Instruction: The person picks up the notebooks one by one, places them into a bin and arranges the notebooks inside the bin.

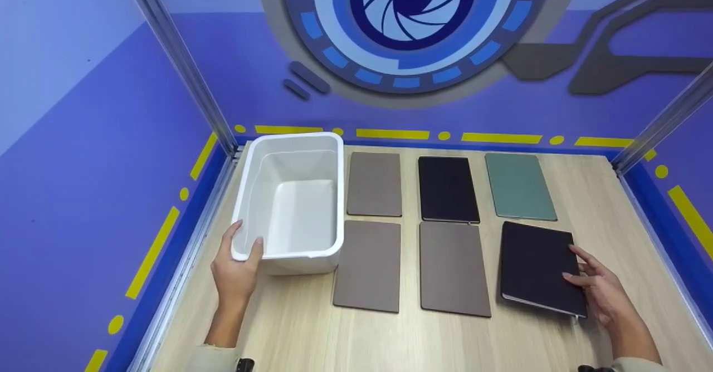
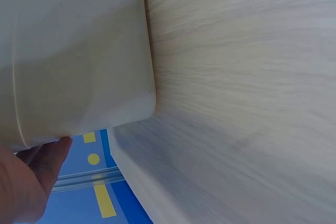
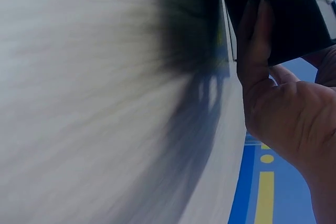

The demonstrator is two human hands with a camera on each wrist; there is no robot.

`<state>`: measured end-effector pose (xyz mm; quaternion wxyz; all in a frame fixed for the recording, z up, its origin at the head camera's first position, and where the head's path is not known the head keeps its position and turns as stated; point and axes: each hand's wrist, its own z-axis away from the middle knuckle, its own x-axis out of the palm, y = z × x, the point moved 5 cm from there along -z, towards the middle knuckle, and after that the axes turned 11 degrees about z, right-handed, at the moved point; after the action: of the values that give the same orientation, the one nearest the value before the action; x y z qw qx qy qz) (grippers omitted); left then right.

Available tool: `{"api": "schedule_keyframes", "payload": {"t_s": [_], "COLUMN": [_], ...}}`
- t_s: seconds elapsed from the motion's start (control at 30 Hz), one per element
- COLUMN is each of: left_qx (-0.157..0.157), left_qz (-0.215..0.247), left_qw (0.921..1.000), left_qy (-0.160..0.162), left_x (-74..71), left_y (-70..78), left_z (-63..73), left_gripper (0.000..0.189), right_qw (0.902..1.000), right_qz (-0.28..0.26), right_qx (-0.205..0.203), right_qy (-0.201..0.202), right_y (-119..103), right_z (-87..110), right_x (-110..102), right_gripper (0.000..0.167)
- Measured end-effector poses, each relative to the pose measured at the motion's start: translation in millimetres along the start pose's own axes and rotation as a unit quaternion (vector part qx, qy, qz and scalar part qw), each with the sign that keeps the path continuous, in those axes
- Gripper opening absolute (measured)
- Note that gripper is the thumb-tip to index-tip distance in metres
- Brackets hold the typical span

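Note:
In the head view my right hand (image 1: pixel 604 291) grips a black notebook (image 1: pixel 537 266) by its right edge, thumb on the upper cover. The right wrist view shows fingers spread under the notebook (image 3: pixel 294 27), which is raised off the table and tilted. My left hand (image 1: pixel 235 274) holds the near left corner of a white plastic bin (image 1: pixel 340 194), thumb over the rim and fingers outside. The bin stands on the table with nothing inside; its outer wall (image 2: pixel 79 61) fills much of the left wrist view.
On the wooden table (image 1: pixel 390 338) beside the bin lie two taupe notebooks (image 1: pixel 374 184) in a column, then a black notebook (image 1: pixel 447 188) above another taupe notebook (image 1: pixel 454 269). A green notebook (image 1: pixel 521 186) lies at the back right. Blue panels (image 1: pixel 223 82) enclose the table.

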<state>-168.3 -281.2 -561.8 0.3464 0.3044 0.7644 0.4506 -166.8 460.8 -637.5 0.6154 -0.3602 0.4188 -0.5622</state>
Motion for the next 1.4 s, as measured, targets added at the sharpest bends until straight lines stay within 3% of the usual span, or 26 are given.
{"api": "schedule_keyframes", "payload": {"t_s": [0.13,0.43,0.63,0.87,1.1,1.4], "left_qx": [0.004,-0.002,-0.004,-0.001,0.002,0.008], "left_qz": [0.002,0.005,0.002,0.000,0.000,-0.001], "left_qw": [1.0000,1.0000,1.0000,1.0000,1.0000,0.9999], "left_qy": [0.003,-0.003,0.000,0.004,0.001,0.007], "left_x": [-0.4,0.2,0.3,-0.1,0.9,-0.1], "left_y": [-0.8,0.1,0.2,0.7,2.3,2.1], "left_z": [-0.1,0.0,0.8,0.3,-0.1,0.0], "left_gripper": [0.058,0.058,0.058,0.058,0.057,0.058], "right_qw": [0.9998,0.9917,0.9850,0.9814,0.9808,0.9867], "right_qz": [-0.018,-0.119,-0.149,-0.153,-0.155,-0.105], "right_qx": [-0.001,-0.039,-0.069,-0.096,-0.098,-0.109], "right_qy": [-0.003,-0.030,-0.053,-0.066,-0.067,-0.059], "right_y": [-0.6,-6.5,-18.8,-37.8,-54.1,-76.7], "right_z": [0.3,3.8,7.9,9.4,10.5,10.7], "right_x": [0.3,2.5,5.5,14.1,27.2,55.6], "right_gripper": [0.085,0.068,0.069,0.069,0.072,0.071]}}
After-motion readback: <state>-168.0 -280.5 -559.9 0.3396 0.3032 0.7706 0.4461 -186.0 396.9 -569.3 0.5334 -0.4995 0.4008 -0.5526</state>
